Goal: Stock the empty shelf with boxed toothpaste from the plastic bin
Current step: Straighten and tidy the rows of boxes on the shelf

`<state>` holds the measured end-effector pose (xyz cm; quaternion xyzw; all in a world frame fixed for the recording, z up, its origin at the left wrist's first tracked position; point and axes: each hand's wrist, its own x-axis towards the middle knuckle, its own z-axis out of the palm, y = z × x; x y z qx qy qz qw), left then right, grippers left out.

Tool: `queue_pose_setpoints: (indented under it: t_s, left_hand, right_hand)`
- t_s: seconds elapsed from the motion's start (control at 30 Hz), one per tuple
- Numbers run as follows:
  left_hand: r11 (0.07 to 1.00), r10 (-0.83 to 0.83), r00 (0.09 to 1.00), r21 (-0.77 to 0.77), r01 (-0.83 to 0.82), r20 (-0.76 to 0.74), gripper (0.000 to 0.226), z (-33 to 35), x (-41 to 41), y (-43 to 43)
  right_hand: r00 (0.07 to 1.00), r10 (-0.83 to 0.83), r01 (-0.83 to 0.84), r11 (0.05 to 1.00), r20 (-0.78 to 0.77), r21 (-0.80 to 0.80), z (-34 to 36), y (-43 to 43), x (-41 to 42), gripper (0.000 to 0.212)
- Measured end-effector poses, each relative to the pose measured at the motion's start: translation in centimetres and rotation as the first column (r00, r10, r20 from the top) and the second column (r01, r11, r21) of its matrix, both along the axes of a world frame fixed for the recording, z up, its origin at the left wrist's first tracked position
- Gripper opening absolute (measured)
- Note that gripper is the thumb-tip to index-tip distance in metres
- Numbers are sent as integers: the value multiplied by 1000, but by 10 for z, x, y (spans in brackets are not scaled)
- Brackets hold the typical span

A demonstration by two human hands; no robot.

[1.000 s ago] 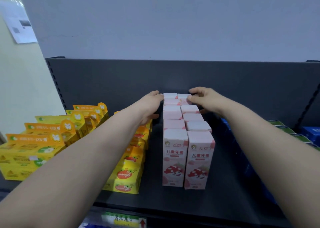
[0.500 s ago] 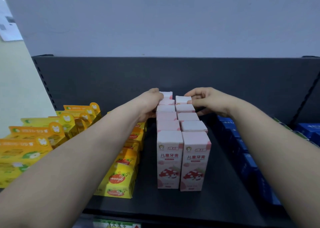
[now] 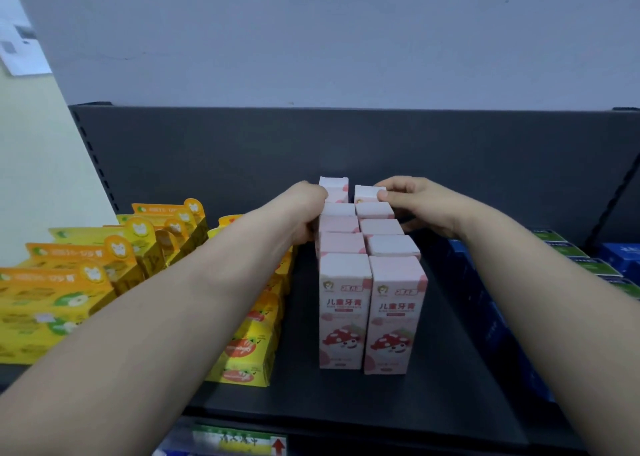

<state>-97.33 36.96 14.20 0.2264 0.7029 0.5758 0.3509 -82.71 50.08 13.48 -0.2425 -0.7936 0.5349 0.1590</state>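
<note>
Two rows of upright pink toothpaste boxes (image 3: 370, 313) stand on the dark shelf (image 3: 443, 369), running from near the front edge to the back panel. My left hand (image 3: 304, 210) reaches along the left row and its fingers curl round the rearmost left box (image 3: 334, 187). My right hand (image 3: 412, 199) pinches the rearmost right box (image 3: 369, 194), thumb on its near side, fingers over its top. The plastic bin is out of view.
Yellow and orange boxed goods (image 3: 104, 275) fill the shelf's left side, with yellow boxes (image 3: 249, 348) under my left forearm. Blue boxes (image 3: 485, 310) and green-topped boxes (image 3: 588, 265) line the right. A price-tag strip (image 3: 239, 441) runs below the shelf edge.
The rearmost left box now stands higher and further back than its neighbour. Both hands stay at the back of the rows, and the view has drifted slightly.
</note>
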Motion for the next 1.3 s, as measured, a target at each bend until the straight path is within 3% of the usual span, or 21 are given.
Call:
queue_pose_setpoints:
  t_s: [0.3, 0.4, 0.5, 0.57, 0.63, 0.67, 0.8, 0.97, 1.1, 1.23, 1.3]
  left_hand:
    - [997, -51, 995, -58, 56, 85, 16, -1, 5, -8]
    - [996, -57, 993, -65, 64, 102, 24, 0, 10, -10]
    - [997, -67, 990, -33, 71, 126, 24, 1, 14, -17]
    - [996, -79, 988, 44, 74, 131, 18, -2, 19, -26]
    - [989, -78, 988, 133, 60, 136, 25, -6, 26, -38]
    - [984, -93, 985, 164, 70, 142, 30, -8, 32, -45]
    - [957, -250, 962, 180, 228, 108, 68, -10, 59, -59]
    - [963, -131, 978, 257, 86, 165, 43, -15, 66, -72]
    - [954, -197, 970, 258, 155, 143, 66, -31, 76, -80]
    - [961, -158, 977, 248, 119, 142, 58, -34, 80, -81]
    - [952, -171, 974, 280, 124, 150, 65, -34, 78, -79]
  right_hand:
    - [998, -64, 63, 987, -4, -145, -2, -8, -1, 14]
    - [993, -120, 116, 975, -6, -192, -4, -18, -1, 16]
    - [983, -181, 177, 959, 0, -222, -3, -25, 2, 40]
    - [959, -281, 263, 925, -29, -273, -7, -31, 6, 69]
    - [934, -353, 314, 883, -54, -350, -19, -41, 13, 95]
    - [936, -347, 304, 879, -57, -367, -27, -49, 16, 98]
    - [946, -320, 266, 864, -59, -427, -43, -78, 18, 61]
    - [916, -372, 255, 828, -148, -499, -44, -90, 20, 39]
    - [927, -342, 193, 789, -155, -583, -57, -100, 24, 53]
    - [921, -346, 172, 773, -178, -611, -59, -105, 23, 59]
    - [919, -332, 139, 778, -214, -612, -60, -102, 24, 58]
